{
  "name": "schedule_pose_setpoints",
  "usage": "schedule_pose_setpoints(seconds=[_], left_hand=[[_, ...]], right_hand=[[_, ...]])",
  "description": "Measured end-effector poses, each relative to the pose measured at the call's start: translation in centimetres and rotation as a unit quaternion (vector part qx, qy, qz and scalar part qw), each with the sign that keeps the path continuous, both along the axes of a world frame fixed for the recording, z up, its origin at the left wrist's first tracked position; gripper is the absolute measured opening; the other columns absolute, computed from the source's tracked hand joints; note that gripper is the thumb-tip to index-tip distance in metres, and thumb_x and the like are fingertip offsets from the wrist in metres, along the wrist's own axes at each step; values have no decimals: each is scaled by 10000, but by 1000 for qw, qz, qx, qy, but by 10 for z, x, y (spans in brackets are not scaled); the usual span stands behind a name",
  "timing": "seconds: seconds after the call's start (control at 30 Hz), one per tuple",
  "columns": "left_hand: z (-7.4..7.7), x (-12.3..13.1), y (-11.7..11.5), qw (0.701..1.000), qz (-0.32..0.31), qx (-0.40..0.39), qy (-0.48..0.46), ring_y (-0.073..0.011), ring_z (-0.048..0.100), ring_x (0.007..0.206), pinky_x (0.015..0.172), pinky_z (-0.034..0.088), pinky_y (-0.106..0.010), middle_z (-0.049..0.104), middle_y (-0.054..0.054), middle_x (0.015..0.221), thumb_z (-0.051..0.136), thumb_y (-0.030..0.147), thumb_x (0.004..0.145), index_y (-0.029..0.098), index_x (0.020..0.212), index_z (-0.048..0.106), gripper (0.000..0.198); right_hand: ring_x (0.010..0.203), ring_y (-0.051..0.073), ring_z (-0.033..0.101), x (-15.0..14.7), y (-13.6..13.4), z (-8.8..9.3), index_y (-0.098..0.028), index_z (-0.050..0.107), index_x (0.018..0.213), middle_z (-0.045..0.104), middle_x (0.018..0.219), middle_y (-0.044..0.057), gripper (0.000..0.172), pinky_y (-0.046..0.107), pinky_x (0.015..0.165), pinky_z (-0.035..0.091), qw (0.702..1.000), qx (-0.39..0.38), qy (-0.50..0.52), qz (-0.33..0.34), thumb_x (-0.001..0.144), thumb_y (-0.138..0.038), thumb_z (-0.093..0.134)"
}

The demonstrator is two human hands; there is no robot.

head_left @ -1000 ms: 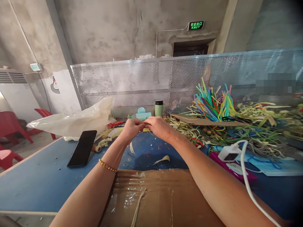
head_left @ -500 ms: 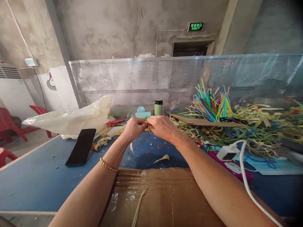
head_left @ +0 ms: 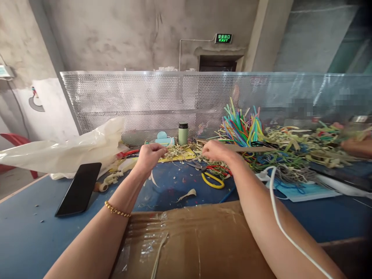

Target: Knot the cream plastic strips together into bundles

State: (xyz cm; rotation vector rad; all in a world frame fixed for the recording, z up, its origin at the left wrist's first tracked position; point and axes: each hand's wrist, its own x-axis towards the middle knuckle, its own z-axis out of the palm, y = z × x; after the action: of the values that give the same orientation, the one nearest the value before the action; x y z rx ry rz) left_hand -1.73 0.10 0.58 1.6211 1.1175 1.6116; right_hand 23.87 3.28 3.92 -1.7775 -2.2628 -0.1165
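Nearest the camera lies a flattened brown cardboard sheet [head_left: 197, 244] patched with clear tape, covering the front edge of the blue bench [head_left: 35, 232]. Both forearms reach forward across it, the left one wearing a gold bead bracelet [head_left: 116, 210]. A white cable [head_left: 279, 221] curves over the right forearm.

Left of the arms, a black phone [head_left: 79, 188] lies flat, its long axis running from near-left toward far-right. Between the arms, a yellow loop of cord [head_left: 212, 181] rests on the bench among pale scraps.

Farther out, the left hand [head_left: 149, 155] is curled nearly closed, fingertips pinched at the edge of a small pile of pale straw-coloured strips [head_left: 176, 151]; what exactly it grips cannot be told. The right hand [head_left: 216, 150], apart from the left, is also loosely closed, fingers down on the tangled strips to the right of that pile. The pile's strips lie criss-crossed, with no single direction.

Behind stand a pale green cylindrical bottle with a dark cap [head_left: 183, 134], upright, and a crumpled translucent plastic bag [head_left: 66, 149]. To the right, a bundle of bright multicoloured strips [head_left: 242, 126] fans upward and leftward against the perforated metal screen [head_left: 139, 100].
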Motion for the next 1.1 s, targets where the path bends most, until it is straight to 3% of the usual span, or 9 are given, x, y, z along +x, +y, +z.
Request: schedule_pose_setpoints(seconds=[0.1, 0.23, 0.4, 0.6, 0.9, 1.0, 1.1], left_hand=[[-1, -1, 1, 1000, 1, -11, -6, -75, 383, 470, 456, 251, -232, 572, 3, 535, 702, 211, 645, 124, 606, 701, 96], [-6, 0, 3, 997, -49, -51, -22, -60, 401, 439, 435, 260, -211, 583, 3, 569, 712, 254, 682, 110, 718, 708, 149], [-15, 3, 7, 990, -72, -114, -52, -52, 410, 365, 376, 238, -197, 556, 24, 556, 726, 254, 691, 113, 766, 679, 166], [-17, 3, 8, 982, -112, -131, -77, -19, 298, 333, 361, 165, -180, 506, 49, 508, 745, 261, 708, 113, 776, 658, 184], [-18, 1, 10, 984, -125, -99, -82, -19, 307, 350, 370, 178, -188, 526, 38, 529, 779, 320, 681, 109, 765, 666, 254], [-15, 2, 5, 984, -131, -102, -65, -26, 326, 353, 372, 179, -193, 527, 34, 538, 769, 321, 682, 110, 767, 675, 246], [-10, 3, -1, 985, -128, -105, -50, -28, 341, 368, 377, 172, -194, 525, 28, 552, 756, 313, 692, 111, 750, 674, 226]], right_hand=[[666, 184, 651, 0, 5, -13, -134, 701, 660, 692, 663, 91, 153, 249, 588, 431, 997, -51, -46, -33, 728, -47, 596], [829, 248, 690, -9, 11, -24, -124, 745, 822, 738, 863, 139, 123, 284, 673, 484, 988, -109, -95, -52, 728, -119, 666], [931, 306, 696, -18, 17, -36, -103, 753, 933, 735, 979, 174, 300, 340, 772, 526, 972, -180, -140, -55, 638, -154, 766], [920, 349, 696, -15, 23, -41, -73, 731, 988, 729, 967, 199, 428, 391, 733, 540, 966, -203, -147, -68, 569, -155, 765], [750, 256, 669, 8, 24, -39, -137, 738, 838, 709, 797, 102, 247, 304, 590, 468, 981, -182, -48, -46, 608, -222, 718], [760, 215, 649, 17, 17, -28, -174, 736, 973, 709, 833, 59, 296, 268, 581, 446, 986, -163, 4, -30, 706, -285, 672], [767, 171, 635, 17, 9, -19, -198, 697, 1116, 711, 883, 36, 361, 235, 597, 446, 977, -167, 125, 36, 779, -313, 638]])
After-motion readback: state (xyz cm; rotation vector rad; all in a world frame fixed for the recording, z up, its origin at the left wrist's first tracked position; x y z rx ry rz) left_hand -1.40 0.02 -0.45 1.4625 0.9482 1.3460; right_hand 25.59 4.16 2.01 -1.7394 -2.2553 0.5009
